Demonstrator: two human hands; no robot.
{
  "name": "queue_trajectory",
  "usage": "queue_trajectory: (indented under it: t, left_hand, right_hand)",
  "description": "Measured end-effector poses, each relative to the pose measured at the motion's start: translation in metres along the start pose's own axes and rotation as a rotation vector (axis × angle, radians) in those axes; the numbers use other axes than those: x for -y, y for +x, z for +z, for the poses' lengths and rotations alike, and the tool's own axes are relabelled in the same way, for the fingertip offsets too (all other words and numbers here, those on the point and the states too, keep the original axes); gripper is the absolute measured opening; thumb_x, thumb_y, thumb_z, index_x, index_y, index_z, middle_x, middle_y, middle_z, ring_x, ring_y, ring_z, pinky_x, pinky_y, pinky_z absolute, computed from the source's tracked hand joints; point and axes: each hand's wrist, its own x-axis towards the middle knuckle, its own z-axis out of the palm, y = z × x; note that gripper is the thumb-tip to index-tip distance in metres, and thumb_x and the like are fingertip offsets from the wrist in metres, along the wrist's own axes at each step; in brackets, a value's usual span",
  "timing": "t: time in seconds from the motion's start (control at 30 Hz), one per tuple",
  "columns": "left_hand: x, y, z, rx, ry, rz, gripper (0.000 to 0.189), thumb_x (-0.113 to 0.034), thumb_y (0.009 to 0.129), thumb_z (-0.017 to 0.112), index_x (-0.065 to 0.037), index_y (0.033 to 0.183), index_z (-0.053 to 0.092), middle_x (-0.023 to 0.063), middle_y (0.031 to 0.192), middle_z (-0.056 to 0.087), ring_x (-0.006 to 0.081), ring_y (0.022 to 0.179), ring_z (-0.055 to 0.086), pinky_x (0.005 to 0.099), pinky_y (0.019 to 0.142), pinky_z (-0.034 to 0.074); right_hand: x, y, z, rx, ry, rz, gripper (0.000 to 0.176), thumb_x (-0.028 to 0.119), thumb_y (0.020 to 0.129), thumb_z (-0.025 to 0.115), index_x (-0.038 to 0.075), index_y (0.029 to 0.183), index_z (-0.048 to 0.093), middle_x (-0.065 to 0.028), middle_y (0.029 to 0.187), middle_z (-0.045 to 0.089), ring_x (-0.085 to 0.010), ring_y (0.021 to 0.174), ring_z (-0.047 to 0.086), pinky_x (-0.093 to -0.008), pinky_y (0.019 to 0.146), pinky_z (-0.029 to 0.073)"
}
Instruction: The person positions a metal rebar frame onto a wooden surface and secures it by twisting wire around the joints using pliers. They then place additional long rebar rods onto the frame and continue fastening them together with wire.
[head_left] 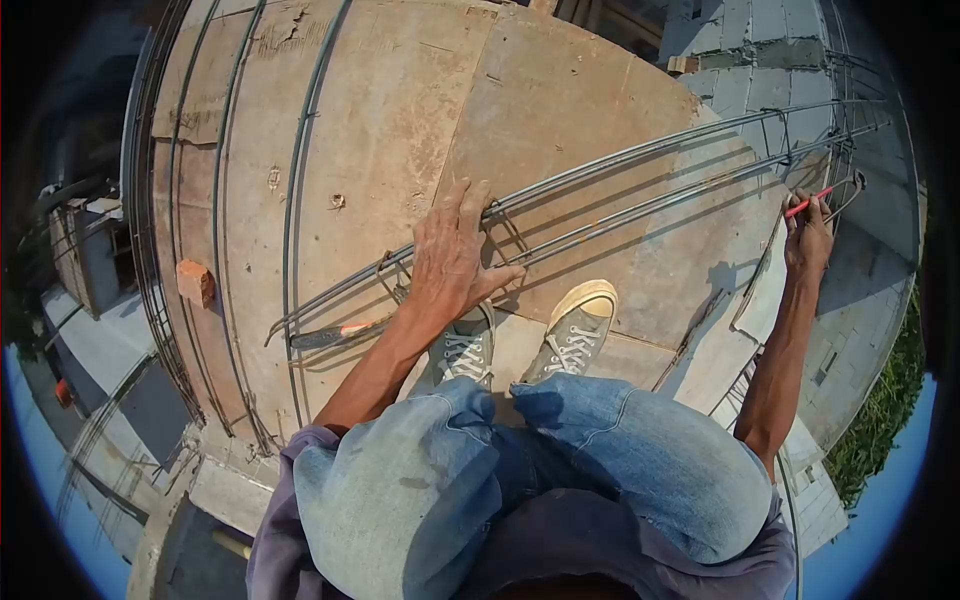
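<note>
My left hand (450,250) lies with fingers stretched out across the rebar cage (600,172), which is made of long bars joined by bent wire stirrups. Its thumb points right, near the lower bars. Out to the right, my right hand (808,240) is closed around red-handled pincers (824,192). The head of the pincers is close to the cage's right end. A dark tool with an orange part (345,332) lies on the boards, partly hidden behind my left forearm. My shoes (575,335) stand just below the cage.
Several loose rebars (300,150) run along the left side of the plywood deck (390,90). A broken brick (195,283) sits among them. The deck's right edge is ragged, with grey roofing (870,290) lower down beyond it. More bars bundle along the left edge.
</note>
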Motion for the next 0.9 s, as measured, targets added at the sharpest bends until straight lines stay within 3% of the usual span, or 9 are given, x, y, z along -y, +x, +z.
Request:
queue_trajectory:
  t: [0.07, 0.17, 0.27, 0.4, 0.47, 0.63, 0.77, 0.83, 0.9]
  left_hand:
    - [0.020, -0.014, -0.021, -0.051, 0.018, 0.040, 0.102, -0.038, 0.065, 0.087, -0.006, 0.144, 0.032, 0.0235, 0.141, 0.042, 0.0404, 0.128, 0.042, 0.0518, 0.104, 0.033]
    - [0.064, -0.049, -0.051, -0.071, 0.155, -0.121, 0.088, -0.036, 0.072, 0.082, -0.006, 0.141, 0.037, 0.0219, 0.140, 0.043, 0.0392, 0.129, 0.042, 0.0521, 0.103, 0.034]
    - [0.109, -0.089, -0.081, -0.181, 0.343, -0.321, 0.069, -0.032, 0.078, 0.077, -0.004, 0.134, 0.048, 0.0214, 0.137, 0.048, 0.0376, 0.128, 0.044, 0.0520, 0.104, 0.033]
    - [0.141, -0.101, -0.100, 0.125, 0.238, -0.393, 0.048, -0.028, 0.082, 0.074, 0.000, 0.118, 0.059, 0.0218, 0.109, 0.065, 0.0360, 0.105, 0.061, 0.0440, 0.089, 0.046]
    - [0.168, -0.104, -0.084, 0.272, 0.076, -0.278, 0.034, -0.023, 0.087, 0.069, 0.001, 0.109, 0.061, 0.0223, 0.084, 0.067, 0.0361, 0.076, 0.066, 0.0396, 0.068, 0.050]
    - [0.157, -0.100, -0.098, 0.378, 0.252, -0.282, 0.019, -0.016, 0.088, 0.065, 0.000, 0.098, 0.061, 0.0244, 0.079, 0.061, 0.0340, 0.068, 0.060, 0.0421, 0.063, 0.045]
    - [0.138, -0.113, -0.134, 0.036, 0.142, -0.236, 0.020, -0.013, 0.083, 0.063, 0.002, 0.097, 0.063, 0.0161, 0.078, 0.059, 0.0263, 0.069, 0.058, 0.0370, 0.064, 0.046]
    - [0.139, -0.103, -0.148, -0.023, 0.200, -0.225, 0.022, -0.010, 0.078, 0.063, 0.002, 0.096, 0.062, 0.0209, 0.087, 0.063, 0.0361, 0.079, 0.061, 0.0411, 0.072, 0.048]
    - [0.142, -0.089, -0.157, -0.078, 0.246, -0.191, 0.022, -0.010, 0.077, 0.062, 0.003, 0.095, 0.061, 0.0214, 0.086, 0.062, 0.0365, 0.079, 0.060, 0.0423, 0.072, 0.047]
  right_hand:
    - [0.007, -0.088, 0.015, 0.241, 0.080, 0.128, 0.027, 0.020, 0.099, 0.056, 0.000, 0.115, 0.050, -0.0099, 0.089, 0.061, -0.0163, 0.077, 0.061, -0.0295, 0.068, 0.050]
    - [0.009, -0.216, 0.066, 0.421, -0.033, 0.414, 0.024, 0.025, 0.100, 0.055, 0.005, 0.112, 0.054, -0.0025, 0.077, 0.059, -0.0109, 0.058, 0.056, -0.0253, 0.050, 0.045]
    - [-0.015, -0.277, 0.082, 0.595, -0.038, 0.552, 0.029, 0.030, 0.101, 0.051, 0.004, 0.112, 0.053, -0.0042, 0.071, 0.058, -0.0112, 0.053, 0.055, -0.0253, 0.046, 0.044]
    - [-0.012, -0.309, 0.098, 0.766, -0.110, 0.601, 0.027, 0.028, 0.101, 0.047, 0.002, 0.107, 0.052, -0.0057, 0.072, 0.058, -0.0119, 0.054, 0.055, -0.0264, 0.046, 0.044]
    - [-0.020, -0.310, 0.100, 0.787, -0.142, 0.561, 0.028, 0.028, 0.101, 0.046, 0.002, 0.107, 0.052, -0.0056, 0.072, 0.058, -0.0116, 0.054, 0.055, -0.0263, 0.047, 0.044]
    - [-0.029, -0.300, 0.115, 0.754, -0.254, 0.270, 0.032, 0.030, 0.102, 0.046, 0.000, 0.112, 0.052, -0.0055, 0.074, 0.059, -0.0101, 0.057, 0.056, -0.0256, 0.053, 0.045]
    - [-0.026, -0.284, 0.119, 0.774, -0.243, 0.144, 0.042, 0.034, 0.103, 0.046, -0.002, 0.122, 0.050, -0.0061, 0.078, 0.061, -0.0098, 0.060, 0.057, -0.0240, 0.054, 0.046]
    - [-0.027, -0.274, 0.123, 0.826, -0.228, 0.084, 0.042, 0.035, 0.104, 0.045, -0.002, 0.124, 0.049, -0.0061, 0.079, 0.060, -0.0099, 0.062, 0.058, -0.0236, 0.055, 0.047]
    - [-0.027, -0.273, 0.130, 0.894, -0.236, -0.013, 0.042, 0.035, 0.104, 0.044, -0.001, 0.125, 0.050, -0.0059, 0.078, 0.060, -0.0107, 0.062, 0.058, -0.0249, 0.055, 0.048]
